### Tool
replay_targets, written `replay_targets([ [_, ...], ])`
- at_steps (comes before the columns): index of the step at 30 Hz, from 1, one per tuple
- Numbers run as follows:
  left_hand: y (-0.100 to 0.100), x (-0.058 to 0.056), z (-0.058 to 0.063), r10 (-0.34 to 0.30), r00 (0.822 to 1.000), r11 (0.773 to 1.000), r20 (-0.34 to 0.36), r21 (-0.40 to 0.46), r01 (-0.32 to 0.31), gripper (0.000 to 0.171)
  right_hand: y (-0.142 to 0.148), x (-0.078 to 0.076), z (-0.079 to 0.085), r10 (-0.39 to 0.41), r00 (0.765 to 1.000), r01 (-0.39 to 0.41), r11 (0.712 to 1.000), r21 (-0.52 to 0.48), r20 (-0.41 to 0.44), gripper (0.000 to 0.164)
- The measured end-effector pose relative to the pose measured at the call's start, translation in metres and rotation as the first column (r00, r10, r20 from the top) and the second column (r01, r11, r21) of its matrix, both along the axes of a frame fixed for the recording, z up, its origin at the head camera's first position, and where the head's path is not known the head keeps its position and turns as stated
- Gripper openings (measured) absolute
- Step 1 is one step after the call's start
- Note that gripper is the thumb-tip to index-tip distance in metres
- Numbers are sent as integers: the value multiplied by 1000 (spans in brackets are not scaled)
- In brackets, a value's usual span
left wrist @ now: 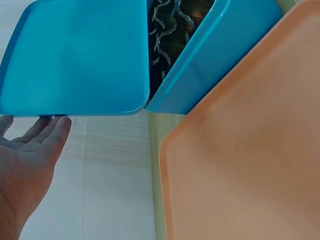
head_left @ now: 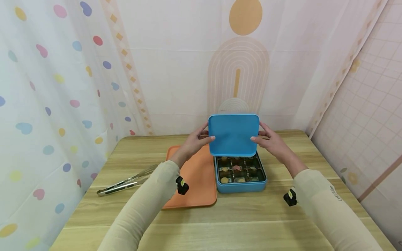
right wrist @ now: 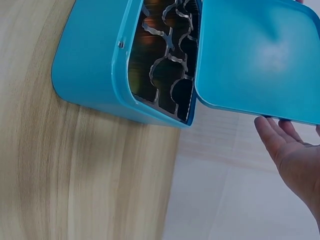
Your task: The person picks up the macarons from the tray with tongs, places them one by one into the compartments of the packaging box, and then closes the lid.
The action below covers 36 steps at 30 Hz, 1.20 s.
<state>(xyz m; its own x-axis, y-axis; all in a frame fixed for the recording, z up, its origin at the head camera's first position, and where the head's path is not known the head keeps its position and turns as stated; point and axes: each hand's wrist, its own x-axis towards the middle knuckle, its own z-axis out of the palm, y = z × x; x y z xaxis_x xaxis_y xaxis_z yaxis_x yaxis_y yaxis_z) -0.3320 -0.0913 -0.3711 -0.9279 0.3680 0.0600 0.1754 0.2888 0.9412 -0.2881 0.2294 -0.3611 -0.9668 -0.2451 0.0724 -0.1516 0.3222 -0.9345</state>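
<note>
In the head view a blue rectangular lid (head_left: 233, 135) stands raised, its inner face toward me, over the back of a blue box (head_left: 242, 188). My left hand (head_left: 195, 143) holds the lid's left edge, thumb on the inner face. The opposite edge is held by my right hand (head_left: 274, 143) in the same way. Inside the box sits a dark divided insert (right wrist: 162, 65) with several compartments. Small round pale-yellow pieces (head_left: 224, 180) and a pink one (head_left: 237, 167) show in them. The lid covers the rear compartments in the head view.
An orange tray (head_left: 198, 188) lies left of the box, close beside it. Farther left, metal tongs (head_left: 125, 184) with dark handles rest on the wooden table (head_left: 238, 226). A patterned curtain (head_left: 179, 80) hangs behind the table's back edge.
</note>
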Motion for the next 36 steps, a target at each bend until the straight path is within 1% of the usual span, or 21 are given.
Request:
replay_targets([
  [9, 2, 3, -1, 21, 1000, 998, 1, 51, -21, 75, -4, 0, 2, -18, 1000, 18, 1000, 12, 7, 87],
  [16, 4, 5, -3, 35, 999, 996, -2, 84, -35, 73, -9, 0, 4, -36, 999, 36, 999, -7, 19, 84],
  [22, 9, 7, -6, 51, 999, 990, -2, 129, -51, 72, -11, 1, 3, -50, 999, 50, 999, -6, 4, 84],
  [29, 16, 11, -10, 68, 997, 981, -21, 185, -63, 71, -15, 5, -1, -86, 996, 87, 996, -26, 20, 86],
  [36, 21, 15, -14, 83, 995, 963, -62, 262, -64, 69, -21, 11, -2, -87, 996, 87, 994, -62, -3, 83],
])
